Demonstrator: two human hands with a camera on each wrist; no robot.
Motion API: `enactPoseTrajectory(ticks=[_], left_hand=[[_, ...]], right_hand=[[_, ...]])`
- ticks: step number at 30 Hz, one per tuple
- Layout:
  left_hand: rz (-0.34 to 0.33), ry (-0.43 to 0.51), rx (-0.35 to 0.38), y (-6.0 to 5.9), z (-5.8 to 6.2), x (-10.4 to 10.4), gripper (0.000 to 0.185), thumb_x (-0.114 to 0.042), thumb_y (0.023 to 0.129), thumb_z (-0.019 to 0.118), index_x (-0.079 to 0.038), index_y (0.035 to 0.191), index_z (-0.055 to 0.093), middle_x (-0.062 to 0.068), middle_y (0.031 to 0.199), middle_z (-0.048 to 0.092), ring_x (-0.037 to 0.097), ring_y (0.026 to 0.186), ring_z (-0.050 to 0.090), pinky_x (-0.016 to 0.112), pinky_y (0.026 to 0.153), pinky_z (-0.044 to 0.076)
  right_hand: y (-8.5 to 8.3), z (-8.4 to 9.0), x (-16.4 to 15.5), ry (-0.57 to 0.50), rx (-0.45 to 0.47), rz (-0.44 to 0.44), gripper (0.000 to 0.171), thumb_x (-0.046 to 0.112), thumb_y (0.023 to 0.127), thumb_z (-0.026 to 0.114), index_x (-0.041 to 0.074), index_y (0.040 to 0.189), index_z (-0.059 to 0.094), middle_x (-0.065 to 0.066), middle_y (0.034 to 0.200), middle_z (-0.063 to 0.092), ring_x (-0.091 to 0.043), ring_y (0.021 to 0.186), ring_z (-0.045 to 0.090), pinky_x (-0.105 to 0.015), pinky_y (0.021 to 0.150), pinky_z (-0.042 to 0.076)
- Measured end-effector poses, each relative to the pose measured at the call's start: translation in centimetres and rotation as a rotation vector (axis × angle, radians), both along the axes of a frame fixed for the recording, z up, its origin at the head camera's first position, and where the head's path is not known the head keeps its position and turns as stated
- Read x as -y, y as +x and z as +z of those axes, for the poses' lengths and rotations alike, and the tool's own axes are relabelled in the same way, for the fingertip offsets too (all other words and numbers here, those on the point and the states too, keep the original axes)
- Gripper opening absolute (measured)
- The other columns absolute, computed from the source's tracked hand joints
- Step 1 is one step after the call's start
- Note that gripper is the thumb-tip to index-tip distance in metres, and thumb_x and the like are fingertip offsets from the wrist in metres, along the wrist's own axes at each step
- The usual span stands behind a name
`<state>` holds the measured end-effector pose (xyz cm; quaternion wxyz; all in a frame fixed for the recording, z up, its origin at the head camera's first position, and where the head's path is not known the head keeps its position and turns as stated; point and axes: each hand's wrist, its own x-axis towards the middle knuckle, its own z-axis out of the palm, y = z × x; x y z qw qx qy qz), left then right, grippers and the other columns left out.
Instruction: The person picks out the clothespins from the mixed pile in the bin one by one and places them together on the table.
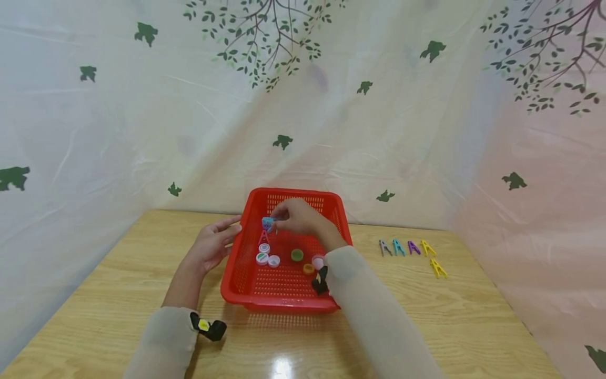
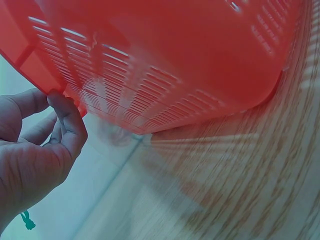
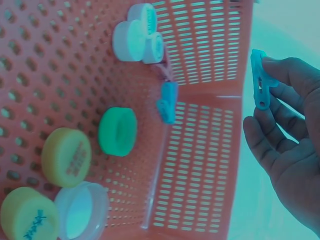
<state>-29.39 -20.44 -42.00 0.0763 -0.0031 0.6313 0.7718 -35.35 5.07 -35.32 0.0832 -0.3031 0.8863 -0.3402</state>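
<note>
A wooden table (image 1: 118, 295) stands before a leaf-printed curtain (image 1: 142, 131), with a red basket (image 1: 246, 273) at frame centre. The right hand (image 1: 298, 216), over the basket, pinches a blue clip (image 3: 260, 85). The left hand (image 1: 213, 245), fingers relaxed, touches the basket's left rim; five clips (image 1: 412, 250) lie at right.

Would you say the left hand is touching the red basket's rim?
Touching: in the left wrist view, the left hand's fingertips rest against the red basket's rim edge.
</note>
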Motion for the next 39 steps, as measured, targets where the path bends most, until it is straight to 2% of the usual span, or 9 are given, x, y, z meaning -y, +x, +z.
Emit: enactPoseTrajectory(ticks=[8,17,24,31,39], left_hand=[[-0.003,0.011,0.001,0.0,0.0,0.0,0.056,-0.024,0.101,0.067,-0.013,0.153,0.049,0.013,0.142,0.06,0.026,0.118,0.066,0.041,0.094,0.058],[-0.003,-0.003,0.002,0.1,0.0,-0.4,0.056,-0.025,0.102,0.066,-0.015,0.154,0.047,0.013,0.145,0.057,0.028,0.121,0.065,0.041,0.095,0.057],[-0.007,0.008,0.008,0.0,0.1,-0.4,0.055,-0.024,0.102,0.066,-0.014,0.153,0.049,0.014,0.144,0.058,0.027,0.119,0.066,0.041,0.094,0.058],[0.001,0.001,0.001,0.0,0.3,-0.2,0.056,-0.026,0.101,0.068,-0.015,0.152,0.049,0.014,0.145,0.057,0.029,0.122,0.064,0.041,0.095,0.057],[-0.004,0.001,-0.006,0.1,0.3,0.0,0.059,-0.026,0.101,0.067,-0.013,0.154,0.046,0.017,0.148,0.054,0.028,0.121,0.064,0.039,0.094,0.057]], right_hand=[[0.6,1.8,-0.2,-0.027,-0.041,-0.019,0.021,0.024,0.094,0.077,0.019,0.115,0.075,0.006,0.101,0.072,-0.017,0.093,0.066,-0.028,0.08,0.06],[1.1,3.4,-0.7,-0.08,-0.101,-0.034,0.02,0.024,0.093,0.078,0.019,0.112,0.076,0.006,0.099,0.071,-0.018,0.093,0.065,-0.027,0.079,0.06],[1.5,4.9,-1.2,-0.068,-0.139,-0.077,0.026,0.028,0.093,0.078,0.019,0.117,0.075,0.006,0.101,0.069,-0.016,0.091,0.066,-0.026,0.078,0.06],[1.5,6.6,-2.1,-0.065,-0.179,-0.069,0.026,0.027,0.095,0.076,0.015,0.118,0.075,0.003,0.1,0.068,-0.018,0.091,0.063,-0.029,0.08,0.059],[1.8,7.6,-3.4,-0.035,-0.238,-0.081,0.026,0.026,0.096,0.075,0.014,0.119,0.075,0.001,0.1,0.066,-0.019,0.09,0.06,-0.031,0.08,0.057]])
